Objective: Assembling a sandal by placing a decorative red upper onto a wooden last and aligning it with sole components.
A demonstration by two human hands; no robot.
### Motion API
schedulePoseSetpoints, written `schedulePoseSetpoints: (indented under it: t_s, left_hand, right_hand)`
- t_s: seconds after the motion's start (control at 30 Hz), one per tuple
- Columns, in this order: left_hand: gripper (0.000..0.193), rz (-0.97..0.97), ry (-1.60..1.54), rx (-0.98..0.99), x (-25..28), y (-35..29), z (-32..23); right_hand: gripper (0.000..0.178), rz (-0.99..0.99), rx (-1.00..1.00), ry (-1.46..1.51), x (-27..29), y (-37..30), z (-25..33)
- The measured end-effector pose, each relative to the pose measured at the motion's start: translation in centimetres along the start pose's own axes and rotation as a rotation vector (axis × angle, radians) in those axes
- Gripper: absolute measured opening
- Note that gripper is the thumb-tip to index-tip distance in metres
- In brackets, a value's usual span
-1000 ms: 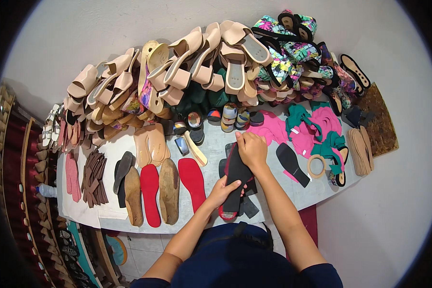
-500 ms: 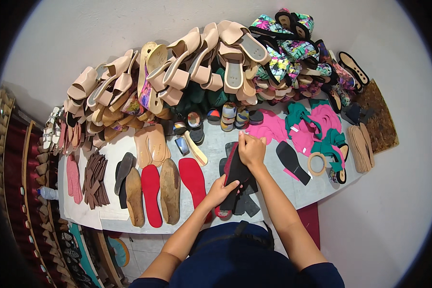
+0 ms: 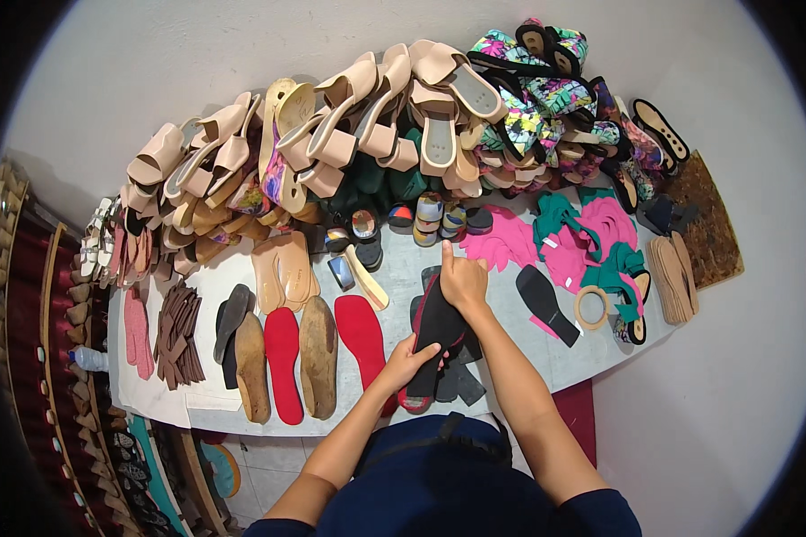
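Over the near part of the table I hold a black shoe sole [image 3: 435,315] with red material showing along its edges. My left hand [image 3: 408,365] is wrapped around its lower part, thumb lying across the black face. At the upper end my right hand [image 3: 465,281] grips it with the thumb pointing up. Dark flat strips [image 3: 459,383] lie beneath and beside it. Left of my hands rest a red insole [image 3: 359,333], a wooden shoe last [image 3: 318,358], a second red insole and another last. To the right lies a black insole [image 3: 547,302] over a pink piece.
Beige heeled sandals [image 3: 340,98] are heaped along the wall, with patterned sandals [image 3: 555,94] at the right. A tape roll [image 3: 591,307], pink and green fabric pieces [image 3: 600,228], and tan insoles [image 3: 672,277] lie at right. Brown strips [image 3: 181,338] lie at left. Shelves of lasts stand far left.
My right hand has shifted slightly left and down along the sole's upper end, its thumb now straighter. The black face of the sole has turned more toward view. My left hand stays nearly in place.
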State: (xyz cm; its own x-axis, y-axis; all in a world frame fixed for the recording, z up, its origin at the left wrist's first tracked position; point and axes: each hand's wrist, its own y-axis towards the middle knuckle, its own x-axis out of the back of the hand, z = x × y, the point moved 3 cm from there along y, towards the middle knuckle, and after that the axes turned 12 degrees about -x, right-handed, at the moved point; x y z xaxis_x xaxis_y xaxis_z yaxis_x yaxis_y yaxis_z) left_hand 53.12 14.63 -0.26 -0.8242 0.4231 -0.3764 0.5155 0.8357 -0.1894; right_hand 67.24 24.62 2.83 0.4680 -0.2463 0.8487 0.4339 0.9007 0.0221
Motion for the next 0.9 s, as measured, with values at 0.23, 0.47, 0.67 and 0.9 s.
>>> schedulePoseSetpoints:
  t_s: [0.23,0.47,0.67,0.9]
  left_hand:
    - [0.024,0.008,-0.200,0.047,0.1,-0.6,1.3]
    - [0.058,0.205,-0.420,0.062,-0.3,-1.7,0.2]
    - [0.075,0.185,-0.607,0.138,-0.2,-1.9,0.4]
    - [0.083,0.076,-0.751,0.223,-2.0,-2.5,0.4]
  right_hand:
    - [0.073,0.093,0.063,-0.075,-1.4,0.4,-0.8]
    - [0.075,0.158,0.047,-0.118,-1.6,1.3,-1.6]
    - [0.072,0.074,0.144,-0.095,-1.0,1.1,-0.7]
    - [0.069,-0.014,0.223,-0.031,-0.1,1.2,0.1]
